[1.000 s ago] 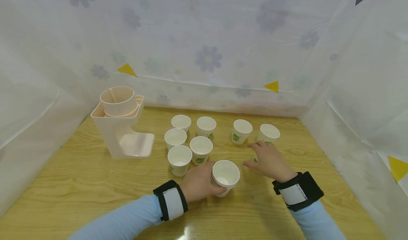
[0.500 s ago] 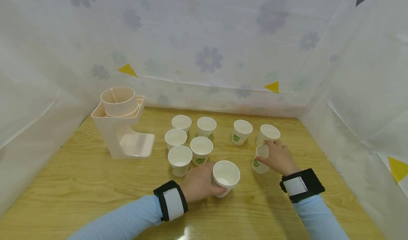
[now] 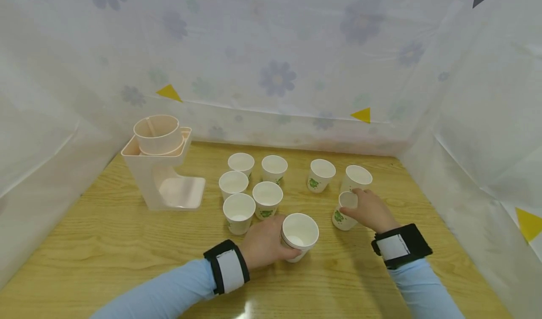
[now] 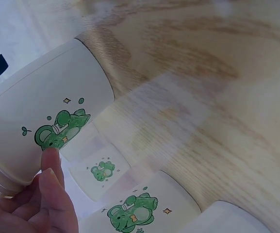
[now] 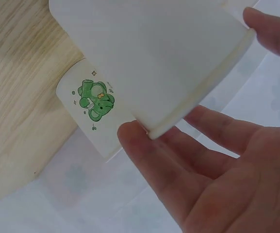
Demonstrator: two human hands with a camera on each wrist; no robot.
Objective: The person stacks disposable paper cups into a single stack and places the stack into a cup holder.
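Two grips: your left hand (image 3: 267, 243) holds the nested cups (image 3: 299, 233) near front centre, presumably steadying them; your right hand (image 3: 373, 211) pinches a single cup (image 3: 344, 216) by its rim, right of them, likely keeping its sides clear.

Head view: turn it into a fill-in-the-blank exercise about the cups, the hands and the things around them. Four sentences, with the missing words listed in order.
1. The left hand holds a stack of cups whose open ends face ____.
2. The right hand grips a single cup near its ____.
3. The beige device stands on the ____ side of the table.
4. Both sleeves are light ____.

Missing words: up; rim; left; blue.
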